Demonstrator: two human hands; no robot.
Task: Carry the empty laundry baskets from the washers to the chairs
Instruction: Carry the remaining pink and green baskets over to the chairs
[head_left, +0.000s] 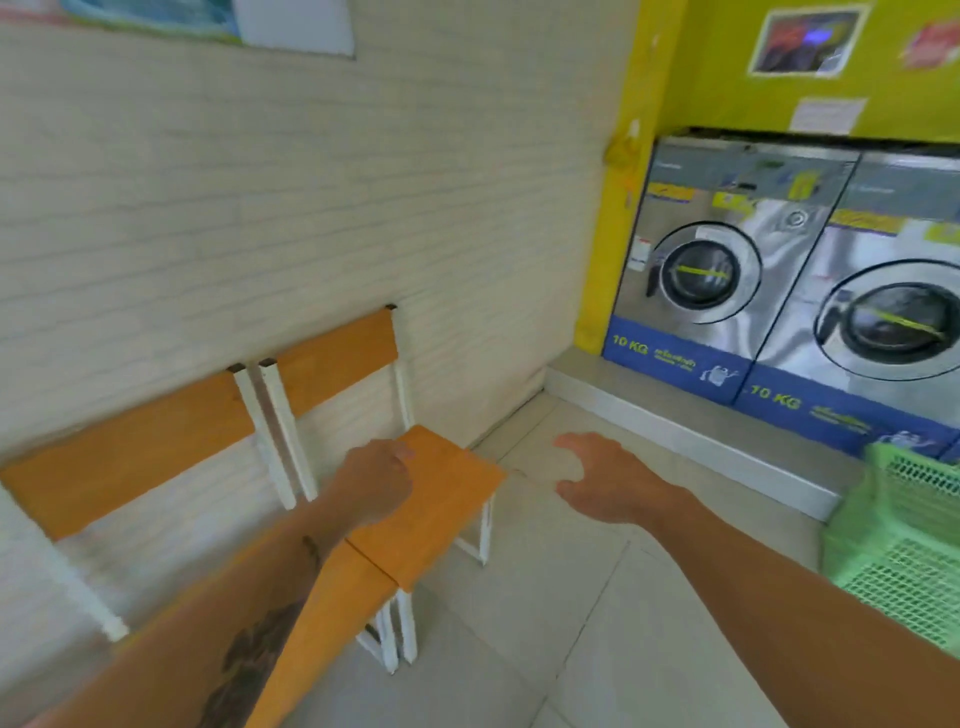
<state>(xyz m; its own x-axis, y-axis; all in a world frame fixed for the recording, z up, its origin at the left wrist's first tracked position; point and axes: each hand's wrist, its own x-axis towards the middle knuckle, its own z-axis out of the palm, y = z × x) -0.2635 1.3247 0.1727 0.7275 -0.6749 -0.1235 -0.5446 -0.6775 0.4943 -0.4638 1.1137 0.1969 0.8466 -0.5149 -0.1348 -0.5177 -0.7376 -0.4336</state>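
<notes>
Head view: green laundry basket (904, 545) sits right of both empty hands, left (371, 480) curled, right (605, 480) spread.

2 chairs (426, 499), 2 washers (727, 270), 1 green basket (904, 551) and 2 hands (608, 480) show.

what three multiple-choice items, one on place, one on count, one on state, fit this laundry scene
1. Where is the green basket?
A. on a chair seat
B. on the floor at the right, in front of the washers
C. on top of a washer

2. How many washer doors show?
A. two
B. four
C. none

3. What is the right hand holding?
A. the basket
B. a chair leg
C. nothing

Answers:
1. B, it sits low at the right edge, below the right washer.
2. A, the left washer and the right one each show one round door.
3. C, its fingers are spread over the bare floor.
</notes>
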